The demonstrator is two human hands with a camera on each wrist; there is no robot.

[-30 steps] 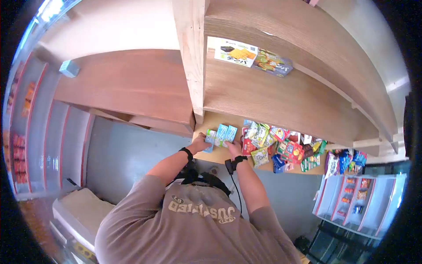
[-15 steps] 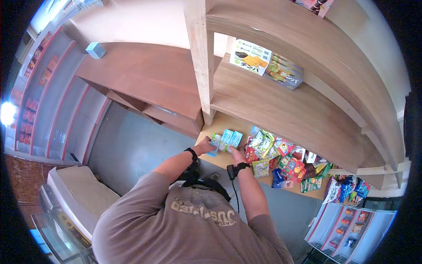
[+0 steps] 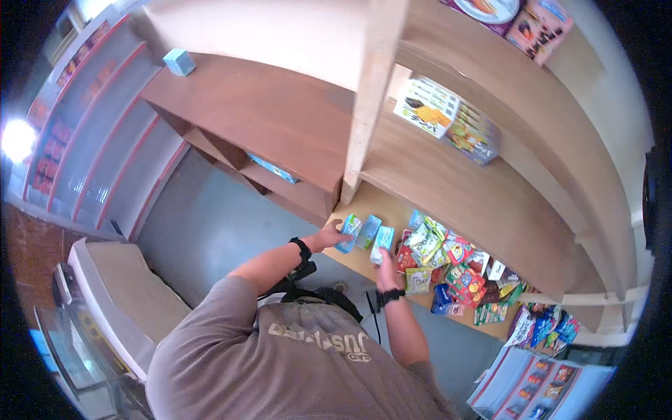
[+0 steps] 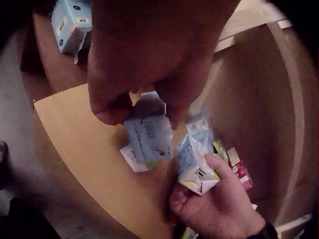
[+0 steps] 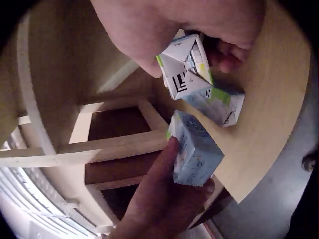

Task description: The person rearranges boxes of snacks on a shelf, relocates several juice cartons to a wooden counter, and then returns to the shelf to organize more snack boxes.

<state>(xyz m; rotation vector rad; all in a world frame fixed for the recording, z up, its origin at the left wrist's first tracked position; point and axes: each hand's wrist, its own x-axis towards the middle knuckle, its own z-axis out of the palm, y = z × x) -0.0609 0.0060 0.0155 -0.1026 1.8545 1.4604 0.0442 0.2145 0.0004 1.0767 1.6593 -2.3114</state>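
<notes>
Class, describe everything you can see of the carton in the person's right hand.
The boxy carton is pale blue and white with green touches, apparently printed card. Its white end shows black marks and folded flaps. It is tilted over the light wooden surface, gripped by the right hand.

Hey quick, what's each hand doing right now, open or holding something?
Left hand: closed, holding a small blue carton.
Right hand: closed, holding a blue-and-white carton.

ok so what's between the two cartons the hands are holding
In the head view, a third blue carton is on the table, between the left hand holding one carton and the right hand holding another carton.
</notes>
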